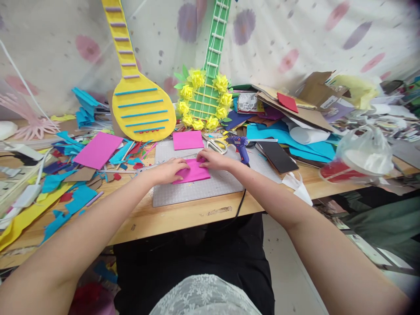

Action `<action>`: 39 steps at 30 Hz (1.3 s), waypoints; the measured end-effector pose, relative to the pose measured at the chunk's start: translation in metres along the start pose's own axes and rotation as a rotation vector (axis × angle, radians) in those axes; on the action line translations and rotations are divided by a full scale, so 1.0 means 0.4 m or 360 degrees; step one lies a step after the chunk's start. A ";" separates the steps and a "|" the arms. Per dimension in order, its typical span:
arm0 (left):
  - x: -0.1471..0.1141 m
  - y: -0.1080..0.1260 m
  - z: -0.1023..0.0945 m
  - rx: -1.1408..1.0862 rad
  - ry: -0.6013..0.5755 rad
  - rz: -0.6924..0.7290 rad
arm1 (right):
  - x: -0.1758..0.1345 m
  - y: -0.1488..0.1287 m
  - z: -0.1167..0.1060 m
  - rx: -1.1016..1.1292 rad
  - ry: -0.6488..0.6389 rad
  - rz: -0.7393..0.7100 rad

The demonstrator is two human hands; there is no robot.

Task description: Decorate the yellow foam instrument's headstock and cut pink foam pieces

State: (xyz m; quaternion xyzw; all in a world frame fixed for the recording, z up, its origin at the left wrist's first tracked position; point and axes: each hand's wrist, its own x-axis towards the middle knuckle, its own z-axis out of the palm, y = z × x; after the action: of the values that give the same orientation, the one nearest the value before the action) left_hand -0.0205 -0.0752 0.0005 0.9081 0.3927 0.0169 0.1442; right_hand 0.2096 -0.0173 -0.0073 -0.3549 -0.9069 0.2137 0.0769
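A bright pink sheet of paper lies on the grey cutting mat in front of me. My left hand is at its left side, thumb and fingertips bent onto the edge. My right hand reaches over its upper right part, with curled fingertips pressing on the paper. Just behind it on the mat is a pink rectangle. White-handled scissors lie beyond my right hand, and a purple glue gun is right of them.
A yellow paper instrument and a green one ringed with yellow flowers lean at the back. Blue scraps and a pink square lie left. A black phone, piled cardboard and a bagged red cup are right.
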 end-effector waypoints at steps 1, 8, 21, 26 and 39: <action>0.001 0.002 -0.002 -0.0007 -0.0020 -0.0017 | 0.001 0.002 0.001 0.0000 0.0000 -0.0006; 0.005 0.010 -0.014 -0.0035 -0.0147 -0.0106 | 0.000 0.006 0.001 -0.0012 -0.0019 -0.0013; 0.007 0.005 -0.016 -0.0080 -0.0183 -0.0073 | 0.001 0.004 -0.004 -0.0014 -0.0070 0.0006; 0.007 -0.009 -0.006 -0.0054 -0.0136 -0.0027 | -0.002 -0.005 -0.011 -0.0019 -0.0105 0.0032; -0.001 0.031 -0.010 0.0036 -0.0122 -0.0185 | -0.014 -0.043 -0.011 -0.0055 0.0055 -0.0088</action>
State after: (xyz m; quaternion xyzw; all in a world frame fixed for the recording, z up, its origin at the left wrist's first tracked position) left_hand -0.0126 -0.0827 0.0079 0.8854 0.4391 -0.0307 0.1494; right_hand 0.2043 -0.0310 0.0045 -0.3346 -0.9185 0.1895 0.0924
